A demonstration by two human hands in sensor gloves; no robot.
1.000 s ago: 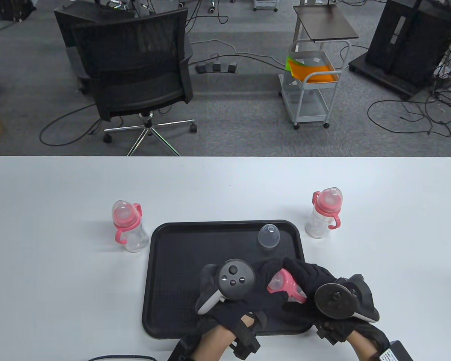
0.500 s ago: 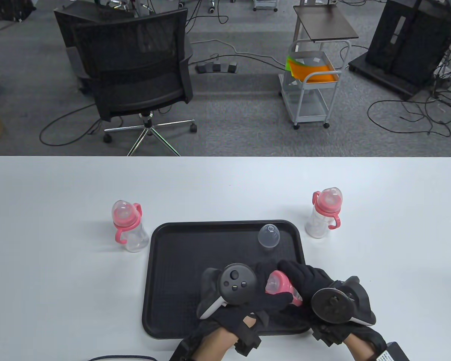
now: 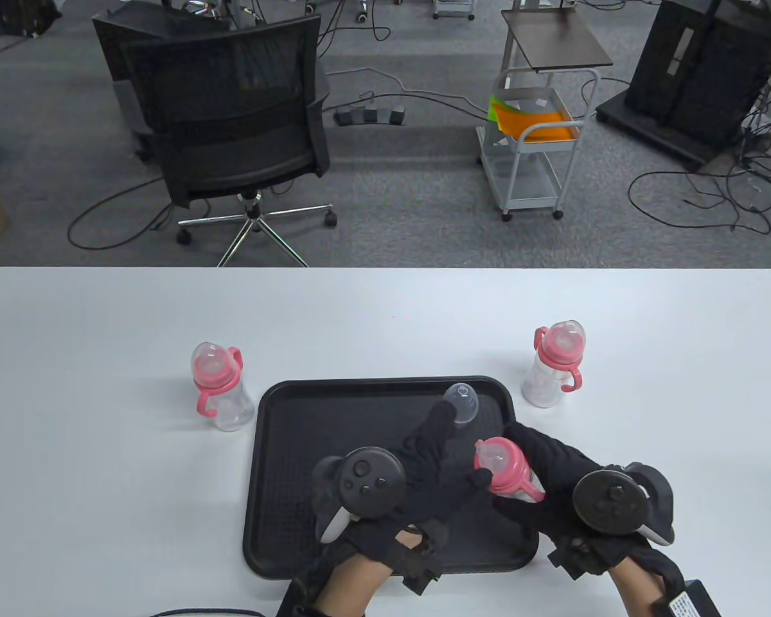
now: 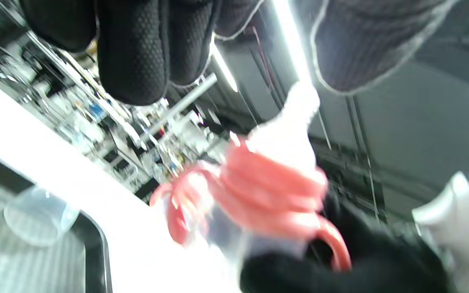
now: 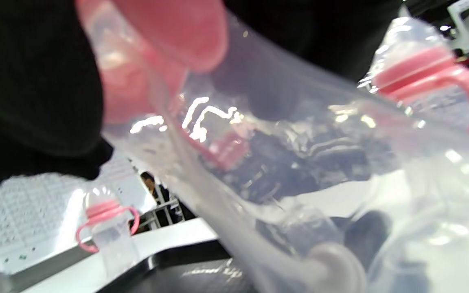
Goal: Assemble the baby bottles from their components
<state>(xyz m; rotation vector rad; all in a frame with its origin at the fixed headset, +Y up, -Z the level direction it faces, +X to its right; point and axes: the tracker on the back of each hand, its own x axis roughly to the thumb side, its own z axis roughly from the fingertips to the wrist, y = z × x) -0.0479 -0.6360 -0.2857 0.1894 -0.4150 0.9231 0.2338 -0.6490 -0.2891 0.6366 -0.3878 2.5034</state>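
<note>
My right hand [image 3: 520, 479] grips a clear baby bottle with a pink handled collar and teat [image 3: 501, 464], held over the right side of the black tray [image 3: 295, 450]. The bottle fills the right wrist view [image 5: 283, 162] and shows blurred in the left wrist view [image 4: 267, 191]. My left hand [image 3: 450, 443] is open beside the bottle, holding nothing. Its fingers stretch toward the clear dome cap [image 3: 460, 402] on the tray's far right, with one fingertip at the cap's edge. The cap also shows in the left wrist view [image 4: 39, 215].
Two assembled bottles with pink handles and clear caps stand on the white table: one left of the tray [image 3: 221, 389], one right of it [image 3: 552, 363]. A black device [image 3: 687, 601] lies at the table's near right edge. An office chair [image 3: 231, 116] and a cart [image 3: 533, 128] stand beyond the table.
My left hand let go of the bottle and stretched its fingers out toward the clear cap. My right hand carried the bottle right and turned it more upright.
</note>
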